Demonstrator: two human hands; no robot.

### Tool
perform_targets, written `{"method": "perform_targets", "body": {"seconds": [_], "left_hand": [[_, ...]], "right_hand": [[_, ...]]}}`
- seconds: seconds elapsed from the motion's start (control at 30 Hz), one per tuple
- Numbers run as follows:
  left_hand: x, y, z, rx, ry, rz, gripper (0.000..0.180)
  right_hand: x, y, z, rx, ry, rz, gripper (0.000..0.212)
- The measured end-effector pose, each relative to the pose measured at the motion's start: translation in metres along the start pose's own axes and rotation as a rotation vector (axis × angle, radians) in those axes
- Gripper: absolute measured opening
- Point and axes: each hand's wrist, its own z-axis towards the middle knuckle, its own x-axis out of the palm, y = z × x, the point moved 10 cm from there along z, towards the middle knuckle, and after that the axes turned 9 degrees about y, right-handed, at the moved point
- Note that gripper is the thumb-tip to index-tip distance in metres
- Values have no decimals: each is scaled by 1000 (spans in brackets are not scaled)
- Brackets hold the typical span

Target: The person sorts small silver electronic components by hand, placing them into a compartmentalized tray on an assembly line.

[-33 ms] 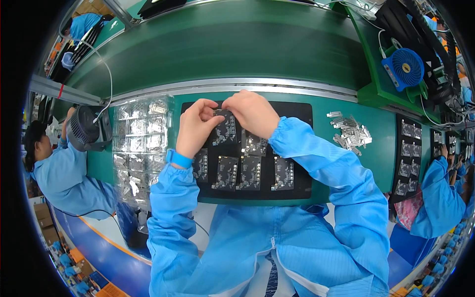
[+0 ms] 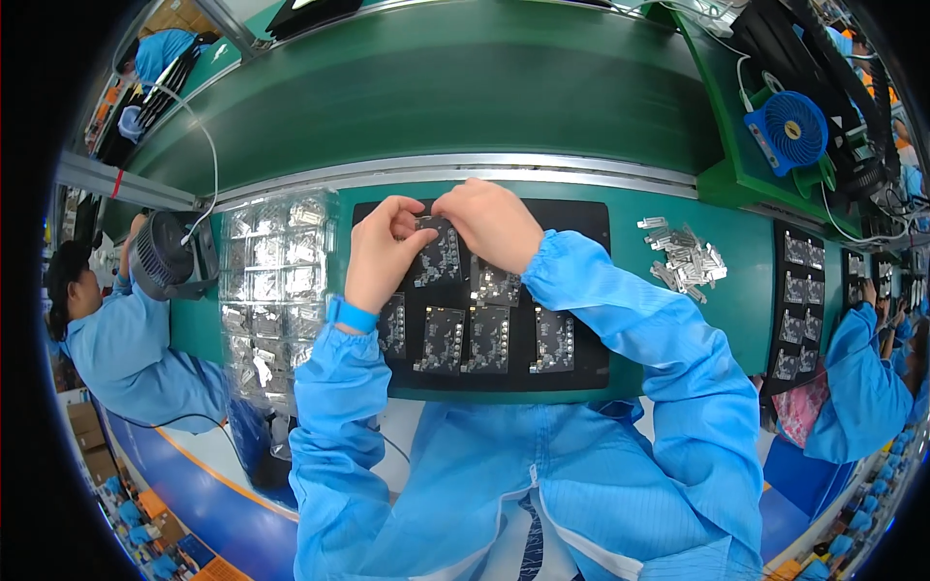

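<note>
Both of my hands hold one small black circuit board (image 2: 438,254) above a black mat (image 2: 591,290) on the green bench. My left hand (image 2: 383,254) grips the board's left edge with thumb and fingers. My right hand (image 2: 489,225) pinches its top right corner. Several more black circuit boards (image 2: 489,339) lie in a row on the mat below my hands, and one board (image 2: 499,287) lies just under my right wrist. Blue sleeves cover both forearms.
A clear plastic tray (image 2: 276,281) of bagged parts lies left of the mat. A heap of small silver metal pieces (image 2: 686,259) lies to the right. Behind runs a green conveyor belt (image 2: 436,97). A blue fan (image 2: 787,131) stands far right. Co-workers in blue sit at left (image 2: 116,339) and right (image 2: 872,378).
</note>
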Motion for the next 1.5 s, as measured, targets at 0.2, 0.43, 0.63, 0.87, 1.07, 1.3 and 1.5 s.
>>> {"method": "perform_targets", "body": {"seconds": [0.2,0.43,0.63,0.87,1.07,1.3,1.5], "left_hand": [[4,-33,-2,185,-58,345,27],[12,-66,-8,261,-125,516,24],[64,-92,-20,460,62,601,47],[72,-83,-21,440,76,603,42],[68,-68,-19,147,231,-109,24],[42,-136,-58,605,-16,78,19],[43,-147,-74,778,-74,233,19]], "right_hand": [[1,2,2,-85,-26,-98,18],[-56,-7,-35,-79,-101,-127,18],[-135,-78,-151,326,-146,-436,11],[-133,-91,-182,348,-205,-472,14],[-139,-99,-179,397,-255,-361,8],[-105,-9,-116,309,-165,607,13],[-83,17,-100,215,-28,655,11]]}}
